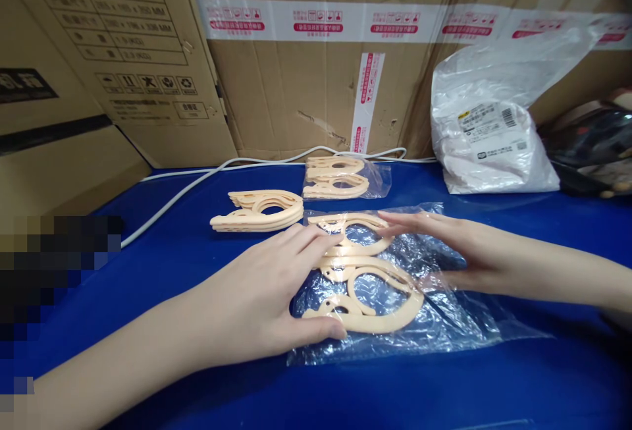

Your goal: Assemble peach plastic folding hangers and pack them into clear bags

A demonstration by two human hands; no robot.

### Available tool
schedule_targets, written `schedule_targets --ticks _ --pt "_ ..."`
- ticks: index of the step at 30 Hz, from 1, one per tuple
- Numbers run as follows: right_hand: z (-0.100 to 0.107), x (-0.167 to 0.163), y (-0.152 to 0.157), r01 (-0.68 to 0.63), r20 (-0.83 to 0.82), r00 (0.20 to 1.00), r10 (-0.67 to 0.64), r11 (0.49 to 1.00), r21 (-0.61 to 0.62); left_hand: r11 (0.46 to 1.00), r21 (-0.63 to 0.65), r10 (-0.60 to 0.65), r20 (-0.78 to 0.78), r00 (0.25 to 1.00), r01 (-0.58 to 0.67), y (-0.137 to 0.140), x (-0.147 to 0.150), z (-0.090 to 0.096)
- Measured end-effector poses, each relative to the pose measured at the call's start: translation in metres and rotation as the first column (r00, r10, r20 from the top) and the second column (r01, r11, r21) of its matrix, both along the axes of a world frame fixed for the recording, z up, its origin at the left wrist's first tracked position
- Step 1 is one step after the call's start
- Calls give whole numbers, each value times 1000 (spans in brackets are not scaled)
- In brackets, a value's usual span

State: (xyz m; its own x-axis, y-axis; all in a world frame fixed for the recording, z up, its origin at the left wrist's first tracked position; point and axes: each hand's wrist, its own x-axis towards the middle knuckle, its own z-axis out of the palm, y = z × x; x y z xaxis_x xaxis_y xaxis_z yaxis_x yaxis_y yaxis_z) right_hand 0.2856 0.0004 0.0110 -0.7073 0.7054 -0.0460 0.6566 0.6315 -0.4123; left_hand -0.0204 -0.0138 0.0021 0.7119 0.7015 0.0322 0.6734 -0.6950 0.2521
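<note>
This looks like a packing or storage corner: a blue bench (375, 394) backed by a taped cardboard carton (291, 81) at twelve o'clock, a printed carton (143, 54) at ten, a labelled white mailing bag (494, 137) at two, and beige hangers (385, 322) in clear plastic at the clock's centre.

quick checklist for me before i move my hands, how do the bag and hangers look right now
1. Hangers inside the front bag: ok, seen through the clear plastic.
2. Front bag smooth: not ok, the plastic is wrinkled on the right.
3. Hands at both sides: ok, left hand at the left, right hand at the right.
4. Front bag sealed: cannot tell, no closure shows clearly.
5. Left hand off the loose stack: cannot tell, the fingers sit close to it in this view.
6. White bag apart from the front bag: ok, it stands farther back.
</note>
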Motion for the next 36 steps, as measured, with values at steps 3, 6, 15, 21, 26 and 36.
schedule_targets --ticks 3,6,15,21,26,36 --pt "1 -2 -1 -8 2 1000 8 1000 23 1000 6 4 -10 1000 -4 1 0 -1" --pt "2 -4 -2 -7 7 1000 7 999 44 1000 14 6 -16 1000 -6 0 0 -1" --pt "1 -5 -3 4 7 1000 -4 999 41 1000 1 -23 4 1000 22 -1 1 2" --pt "1 -4 -2 -28 -18 999 28 1000 10 1000 12 -26 16 1000 26 0 1 2" --pt "0 -7 -1 -46 -47 998 47 999 22 999 18 -34 25 999 33 1 2 3" --pt "6 5 -3 25 0 1000 -25 1000 2 998 67 -9 61 998 5 8 -10 8"
